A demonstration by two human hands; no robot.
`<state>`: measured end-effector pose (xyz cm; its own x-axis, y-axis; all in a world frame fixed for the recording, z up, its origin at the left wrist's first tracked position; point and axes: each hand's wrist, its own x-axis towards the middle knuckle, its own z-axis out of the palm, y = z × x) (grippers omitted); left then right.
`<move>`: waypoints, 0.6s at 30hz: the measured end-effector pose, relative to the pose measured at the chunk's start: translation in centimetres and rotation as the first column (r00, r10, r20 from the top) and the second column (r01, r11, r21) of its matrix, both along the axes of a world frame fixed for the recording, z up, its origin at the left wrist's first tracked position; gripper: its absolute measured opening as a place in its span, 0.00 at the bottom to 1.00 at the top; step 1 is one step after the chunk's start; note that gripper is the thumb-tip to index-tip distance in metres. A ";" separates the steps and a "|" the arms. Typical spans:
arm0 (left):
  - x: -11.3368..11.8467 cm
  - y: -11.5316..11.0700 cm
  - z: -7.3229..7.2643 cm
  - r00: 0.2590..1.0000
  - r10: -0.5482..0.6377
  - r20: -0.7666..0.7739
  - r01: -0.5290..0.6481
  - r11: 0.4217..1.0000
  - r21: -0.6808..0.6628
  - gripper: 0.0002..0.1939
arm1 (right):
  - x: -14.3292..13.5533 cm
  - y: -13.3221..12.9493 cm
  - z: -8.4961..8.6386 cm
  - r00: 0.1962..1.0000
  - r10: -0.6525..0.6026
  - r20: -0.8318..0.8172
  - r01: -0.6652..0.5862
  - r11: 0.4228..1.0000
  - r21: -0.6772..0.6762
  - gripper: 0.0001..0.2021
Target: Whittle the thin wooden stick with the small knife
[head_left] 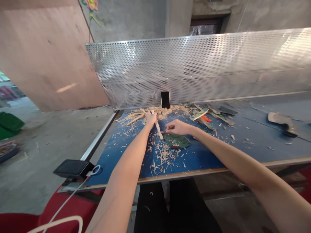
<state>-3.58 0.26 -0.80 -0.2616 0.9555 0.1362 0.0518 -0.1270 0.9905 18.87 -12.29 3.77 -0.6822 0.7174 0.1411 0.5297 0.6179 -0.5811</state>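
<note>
Behind the wood strip (158, 129) stands the phone (165, 100), before the panel (143, 72).

Partly hidden behind the left hand (151, 119): pale wooden strip (159, 130). Mostly enclosed by the right hand (177, 127), too small to identify: thin implement (163, 131). Too indistinct to read: markings on printed scrap (199, 114). Blurred, of uncertain material: curved scrap (279, 119). Cut off by the right edge: perforated metal panel (206, 69) and blue counter (255, 142). By the left edge: green bin (9, 124) and bluish basin (11, 156), with contents unclear. By the top edge: flower ornament (91, 4).
</note>
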 end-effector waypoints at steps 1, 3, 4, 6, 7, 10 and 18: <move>0.1 -0.2 0.0 0.999 0.004 -0.046 -0.003 1.000 0.015 0.15 | 0.4 0.2 0.1 1.000 0.004 -0.020 -0.004 1.000 -0.026 0.10; 0.4 -0.5 0.2 0.993 0.001 -0.118 0.003 0.999 0.036 0.14 | 1.2 0.4 0.0 0.997 -0.013 -0.075 0.009 0.998 -0.062 0.10; 0.4 -0.7 0.3 0.990 -0.003 -0.138 0.008 0.999 0.035 0.13 | 1.4 0.5 -0.2 0.995 -0.026 -0.101 0.018 0.997 -0.073 0.11; 0.4 -1.1 0.5 0.988 -0.015 -0.154 0.016 1.000 0.006 0.12 | 1.5 0.5 -0.7 0.989 -0.045 -0.140 0.034 0.996 -0.079 0.13; 0.3 -1.3 0.7 0.988 -0.021 -0.154 0.019 1.000 -0.010 0.12 | 1.4 0.5 -0.9 0.987 -0.050 -0.153 0.039 0.996 -0.076 0.13; 0.2 -1.5 1.1 0.990 -0.004 -0.138 0.000 1.000 -0.028 0.11 | 0.8 0.5 -1.7 0.986 -0.054 -0.159 0.046 0.998 -0.050 0.13; 0.2 -1.4 0.8 0.994 0.002 -0.111 -0.003 1.000 -0.008 0.11 | 0.7 0.2 -1.6 0.997 -0.047 -0.056 0.050 0.997 0.053 0.11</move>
